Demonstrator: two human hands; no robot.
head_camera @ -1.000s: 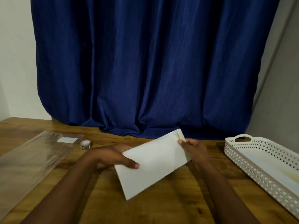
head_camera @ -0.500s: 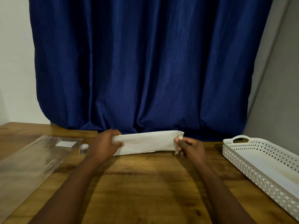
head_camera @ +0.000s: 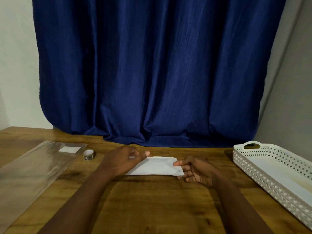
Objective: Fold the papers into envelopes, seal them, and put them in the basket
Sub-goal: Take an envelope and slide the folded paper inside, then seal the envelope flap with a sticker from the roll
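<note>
White folded paper (head_camera: 157, 166), laid on the wooden table (head_camera: 152, 208), is gripped at nine o'clock by the left hand (head_camera: 121, 161) and pinched at three by the right hand (head_camera: 197, 173); sealing with the tape roll (head_camera: 89, 154) is judged next.

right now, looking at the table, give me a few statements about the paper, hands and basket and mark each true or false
1. The folded white paper lies on the wooden table between the two hands. True.
2. The white basket stands at the left edge of the table. False: it is on the right.
3. The right hand pinches the paper's right end. True.
4. The left hand holds the small tape roll. False: the roll sits apart on the table; the left hand is on the paper's left end.
5. The folded paper is already in the basket. False: it is still on the table.
</note>
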